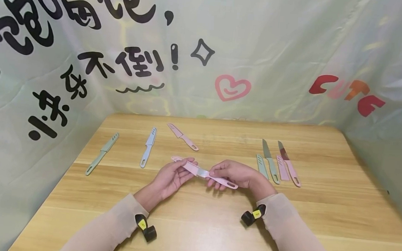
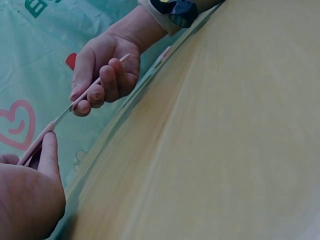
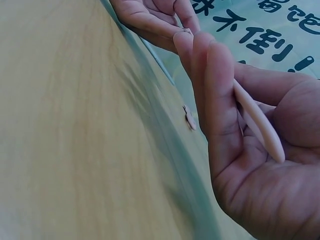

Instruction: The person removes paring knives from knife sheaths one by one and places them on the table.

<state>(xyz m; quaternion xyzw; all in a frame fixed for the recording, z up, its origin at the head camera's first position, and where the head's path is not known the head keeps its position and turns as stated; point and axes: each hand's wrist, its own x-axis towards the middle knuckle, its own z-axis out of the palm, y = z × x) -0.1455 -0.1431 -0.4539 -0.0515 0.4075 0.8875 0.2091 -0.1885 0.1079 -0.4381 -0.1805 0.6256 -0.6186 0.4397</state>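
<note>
A pink-handled knife (image 1: pixel 226 182) is held above the table between both hands, with its blade (image 1: pixel 202 173) partly inside a pink sheath (image 1: pixel 191 168). My left hand (image 1: pixel 172 178) holds the sheath between thumb and fingers. In the head view my right hand (image 1: pixel 235 172) grips the knife's handle, thumb on top and fingers curled below. A short length of bare metal shows between sheath and handle; the left wrist view shows this blade (image 2: pixel 62 115) too. From the right wrist, the handle's end (image 3: pixel 270 140) pokes out beside the palm.
On the wooden table (image 1: pixel 194 222) lie sheathed knives: green (image 1: pixel 103 153), blue (image 1: pixel 148 147) and pink (image 1: pixel 182 137). To the right are a green knife (image 1: pixel 272 167) beside its green sheath (image 1: pixel 262 167), and a pink knife (image 1: pixel 293 171) beside a pink sheath (image 1: pixel 282 168). Printed cloth (image 1: pixel 282 61) surrounds the table.
</note>
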